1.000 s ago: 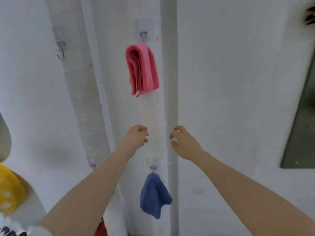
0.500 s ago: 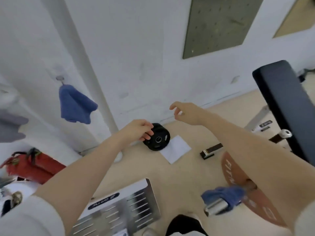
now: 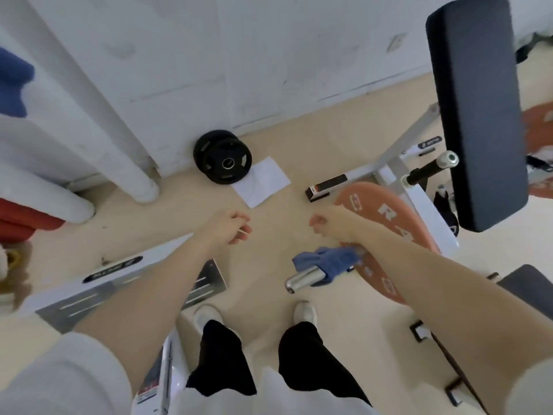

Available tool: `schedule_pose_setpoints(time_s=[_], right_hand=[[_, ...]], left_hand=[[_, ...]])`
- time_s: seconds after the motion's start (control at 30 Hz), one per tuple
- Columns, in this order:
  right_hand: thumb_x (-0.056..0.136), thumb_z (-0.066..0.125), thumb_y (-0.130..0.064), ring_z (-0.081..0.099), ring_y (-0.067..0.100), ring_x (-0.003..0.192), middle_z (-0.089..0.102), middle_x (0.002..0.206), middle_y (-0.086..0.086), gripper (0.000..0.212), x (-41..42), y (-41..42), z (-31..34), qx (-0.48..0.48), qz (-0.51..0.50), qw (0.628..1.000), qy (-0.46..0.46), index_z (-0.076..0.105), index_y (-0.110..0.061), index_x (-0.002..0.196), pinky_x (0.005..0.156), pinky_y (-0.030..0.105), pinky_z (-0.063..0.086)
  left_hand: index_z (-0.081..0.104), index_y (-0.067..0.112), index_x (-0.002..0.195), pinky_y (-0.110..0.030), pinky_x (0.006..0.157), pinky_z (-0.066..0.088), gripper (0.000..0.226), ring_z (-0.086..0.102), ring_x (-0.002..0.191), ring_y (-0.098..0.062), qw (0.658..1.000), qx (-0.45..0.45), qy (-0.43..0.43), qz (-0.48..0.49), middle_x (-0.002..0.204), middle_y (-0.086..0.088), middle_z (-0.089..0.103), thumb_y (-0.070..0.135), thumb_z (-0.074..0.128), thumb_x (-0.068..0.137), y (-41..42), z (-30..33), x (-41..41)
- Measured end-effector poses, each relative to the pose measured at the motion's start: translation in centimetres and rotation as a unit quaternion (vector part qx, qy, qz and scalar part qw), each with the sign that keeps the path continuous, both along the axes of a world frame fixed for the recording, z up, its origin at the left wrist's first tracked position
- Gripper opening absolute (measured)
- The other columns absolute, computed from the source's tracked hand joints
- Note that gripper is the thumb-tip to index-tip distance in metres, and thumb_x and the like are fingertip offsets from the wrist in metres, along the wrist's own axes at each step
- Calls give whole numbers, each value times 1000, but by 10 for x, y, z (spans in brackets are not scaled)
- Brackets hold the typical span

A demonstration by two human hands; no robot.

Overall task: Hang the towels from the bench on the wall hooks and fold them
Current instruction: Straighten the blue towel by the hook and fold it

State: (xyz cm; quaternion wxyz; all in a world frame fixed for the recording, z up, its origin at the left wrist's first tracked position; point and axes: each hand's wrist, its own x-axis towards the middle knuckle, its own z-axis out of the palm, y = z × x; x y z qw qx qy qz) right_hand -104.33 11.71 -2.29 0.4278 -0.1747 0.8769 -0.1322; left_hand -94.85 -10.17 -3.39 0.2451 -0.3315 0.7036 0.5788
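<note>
A blue towel (image 3: pixel 327 260) is draped over the chrome end of a barbell (image 3: pixel 302 280) just in front of my feet. My right hand (image 3: pixel 332 224) hovers a little above and behind it, fingers loosely curled, holding nothing. My left hand (image 3: pixel 229 227) hangs to the left of it, fingers loosely curled and empty. A second blue towel (image 3: pixel 12 85) hangs on the wall at the far left edge, half out of view. The black padded bench (image 3: pixel 478 109) rises at the right.
An orange weight plate (image 3: pixel 386 220) sits on the barbell beside the towel. A black weight plate (image 3: pixel 223 157) leans on the wall with a white sheet (image 3: pixel 263 181) beside it. White pipes (image 3: pixel 98 121) and a red extinguisher (image 3: pixel 18 220) stand left. A metal footplate (image 3: pixel 206 283) lies under my left arm.
My view has swung from the wall with the pink and blue hung towels down to the floor. Both hands dropped lower, toward the blue towel on the barbell.
</note>
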Motion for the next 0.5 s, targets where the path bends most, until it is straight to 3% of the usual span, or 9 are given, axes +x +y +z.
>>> schedule_pose_setpoints(time_s=[0.07,0.13,0.2,0.3,0.4,0.5], right_hand=[[97,35,-4,41,22,81,38,68,1,22,-1,26,-27,20,-24,998,-50,57,1,100,85,38,45],[96,37,-12,36,16,68,33,69,2,20,-6,50,-61,56,-5,998,-5,46,-10,79,66,27,39],[95,41,-15,39,17,78,41,85,1,7,-5,77,-103,77,-12,997,25,48,-14,96,76,29,37],[93,42,-14,46,23,99,51,116,14,37,-10,107,-165,90,-32,995,-14,47,-8,130,95,40,39],[91,41,-9,40,35,128,42,140,19,45,-21,132,-223,123,-23,991,-49,44,-8,135,107,41,33],[93,41,-11,28,31,137,28,149,18,49,-29,150,-268,141,-36,989,-27,32,-6,141,111,39,26]], left_hand=[[49,20,79,-19,53,35,23,53,61,-12,999,10,-24,48,74,-1,58,10,39,96,25,-23,3],[48,20,78,-19,52,33,24,51,60,-11,993,30,-41,105,73,-1,56,9,37,96,49,-52,5],[50,18,82,-18,50,34,23,54,53,-8,985,35,-49,160,72,-1,56,7,36,96,72,-85,6],[52,18,80,-17,52,38,25,56,47,-3,976,22,-66,207,71,-1,57,4,36,95,105,-140,6],[51,20,77,-19,57,39,28,52,60,-11,975,17,-99,200,71,-1,58,3,36,94,134,-190,1],[51,20,75,-16,53,40,31,52,58,-10,975,11,-133,179,70,0,57,1,34,93,154,-232,2]])
